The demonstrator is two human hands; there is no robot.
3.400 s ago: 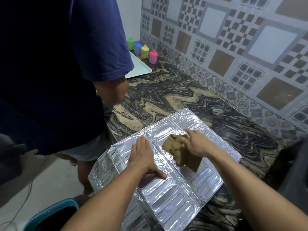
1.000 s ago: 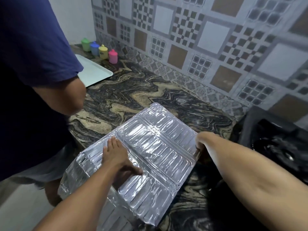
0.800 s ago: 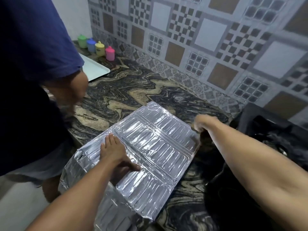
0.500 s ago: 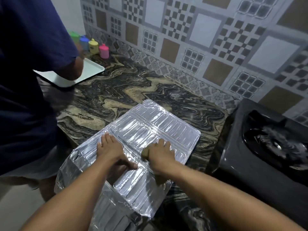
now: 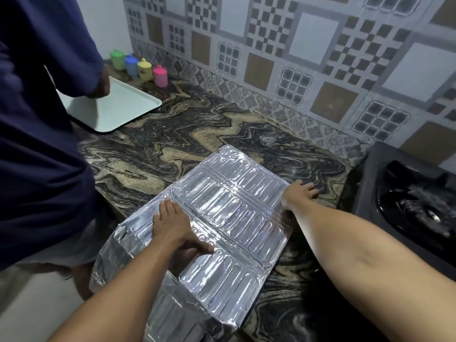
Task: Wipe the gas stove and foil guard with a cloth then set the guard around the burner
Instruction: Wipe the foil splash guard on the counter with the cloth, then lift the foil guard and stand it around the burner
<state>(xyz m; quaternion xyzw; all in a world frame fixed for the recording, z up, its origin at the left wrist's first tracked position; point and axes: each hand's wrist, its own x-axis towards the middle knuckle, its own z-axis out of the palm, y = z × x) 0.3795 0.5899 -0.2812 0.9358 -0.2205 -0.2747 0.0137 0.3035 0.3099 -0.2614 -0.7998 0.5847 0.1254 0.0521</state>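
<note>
Foil guard [image 5: 222, 218] lying flat on marbled tabletop [image 5: 172, 144], near edge overhanging. Left hand [image 5: 170, 225] pressed flat on it, fingers straight. Right hand [image 5: 298, 193] at guard's right edge, fingers loosely extended on tabletop; cloth unseen. Gas stove [image 5: 407, 206] at right.

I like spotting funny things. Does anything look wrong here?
Yes. The foil guard lies flat on the counter, its near end sticking out past the counter's edge, under the left hand. It is not around the stove burner.
</note>
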